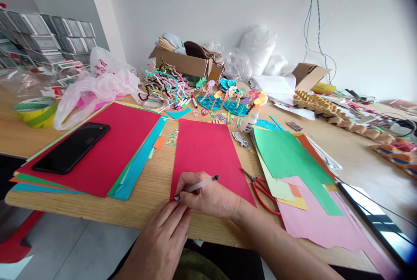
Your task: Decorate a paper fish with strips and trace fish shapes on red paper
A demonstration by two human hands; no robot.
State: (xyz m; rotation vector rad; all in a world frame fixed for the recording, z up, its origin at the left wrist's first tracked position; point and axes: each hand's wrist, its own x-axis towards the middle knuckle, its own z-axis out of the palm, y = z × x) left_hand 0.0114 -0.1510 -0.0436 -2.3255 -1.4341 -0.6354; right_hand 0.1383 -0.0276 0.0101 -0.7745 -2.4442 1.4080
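Note:
My right hand [203, 197] grips a pen [203, 184] with a clear barrel and dark end, tip down at the near left corner of a red sheet of paper [205, 149]. Beside that tip, my left hand [169, 232] lies with its fingers stretched out over the sheet's near edge. The two hands touch or nearly touch. A small pale piece shows by the pen tip, partly hidden by the fingers. Right of the red sheet rest red-handled scissors [265, 195], their blades pointing toward the sheet.
A black phone [71, 147] lies on stacked coloured paper [133, 128] at left. Green paper [283, 154], pink paper [316, 215] and a tablet [374, 215] are at right. Behind stand a glue bottle [250, 122], pipe cleaners [166, 80] and a cardboard box [184, 62].

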